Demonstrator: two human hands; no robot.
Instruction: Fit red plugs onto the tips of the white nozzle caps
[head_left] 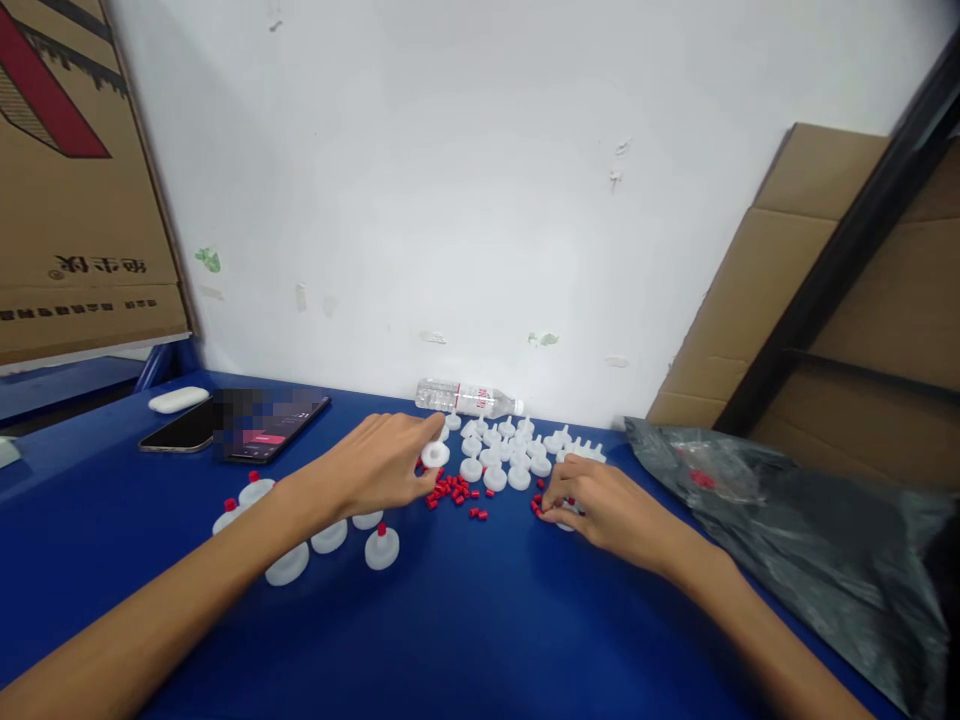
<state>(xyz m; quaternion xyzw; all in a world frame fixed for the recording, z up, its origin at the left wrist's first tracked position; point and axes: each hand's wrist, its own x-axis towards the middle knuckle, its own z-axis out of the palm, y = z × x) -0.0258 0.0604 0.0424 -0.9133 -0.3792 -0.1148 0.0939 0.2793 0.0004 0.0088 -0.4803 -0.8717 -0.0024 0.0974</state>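
Blue tabletop (480, 640). Clock from its middle: clear bottle (469, 398) on its side at 12; spouted white discs (519, 473) clustered at 1; loose red caps (452, 488) nearer in at 12; red-capped discs (382, 549) at 9; two phones (274, 432), white case (178, 400) at 10; dark plastic sheet (817, 550) at 3.

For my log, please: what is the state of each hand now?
Left hand: holding a white piece between thumb and fingers.
Right hand: fingers curled at red pieces; whether it holds one cannot be told.

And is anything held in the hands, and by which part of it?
The left hand holds a white piece, seemingly by its rim. The right hand is at small red pieces; whether it grips anything cannot be told.
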